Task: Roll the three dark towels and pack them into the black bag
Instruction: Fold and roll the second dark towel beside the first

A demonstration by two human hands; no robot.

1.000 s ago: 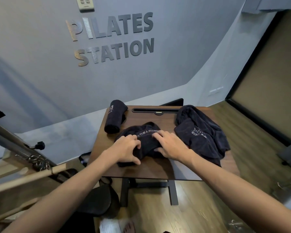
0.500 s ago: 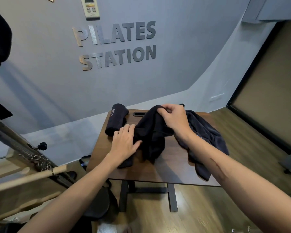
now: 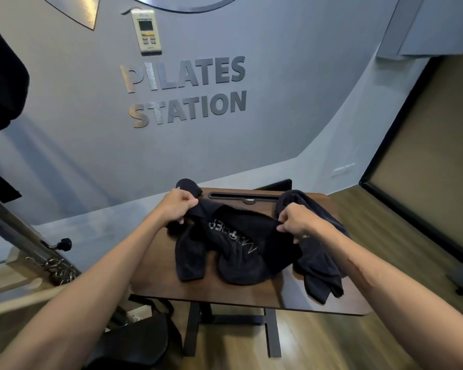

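A dark towel with pale lettering (image 3: 235, 244) hangs unrolled over the small wooden table (image 3: 225, 292), held up by its top edge. My left hand (image 3: 178, 205) grips its left corner and my right hand (image 3: 296, 221) grips its right corner. A rolled dark towel (image 3: 189, 185) lies at the table's far left, mostly hidden behind my left hand. A third dark towel (image 3: 318, 260) lies crumpled on the table's right side, partly draped over the edge. The black bag (image 3: 134, 340) sits on the floor below the table's left front.
A slot with a handle (image 3: 245, 196) runs along the table's far edge. Pilates equipment with springs and a wooden bar (image 3: 38, 263) stands at the left. A grey wall with lettering is behind the table, a wooden floor (image 3: 385, 236) to the right.
The towel that was bunched under both hands has been lifted and spread out. My left hand moved up to its left corner and my right hand shifted right along its top edge.
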